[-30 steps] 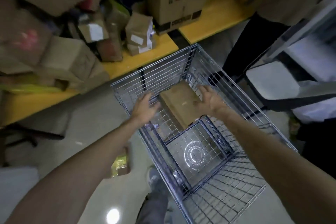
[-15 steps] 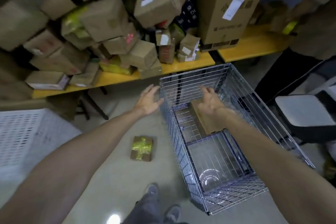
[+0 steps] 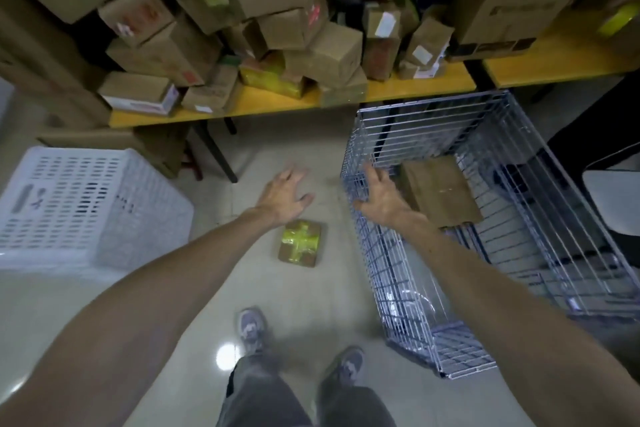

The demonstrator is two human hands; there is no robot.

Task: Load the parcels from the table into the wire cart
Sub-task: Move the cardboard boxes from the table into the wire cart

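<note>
though parcels (image 3: 322, 52) heap the yellow table (image 3: 415, 88), left hand (image 3: 284, 199) and right hand (image 3: 381, 199) spread empty.

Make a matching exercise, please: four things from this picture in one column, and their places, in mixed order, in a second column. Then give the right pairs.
Things
1. flat brown parcel
2. parcel with yellow tape
3. white crate
4. pile of boxes

Places
A. at the far left of the view
B. inside the wire cart
C. on the yellow table
D. on the floor, between crate and cart

Pairs: 1-B, 2-D, 3-A, 4-C
</note>
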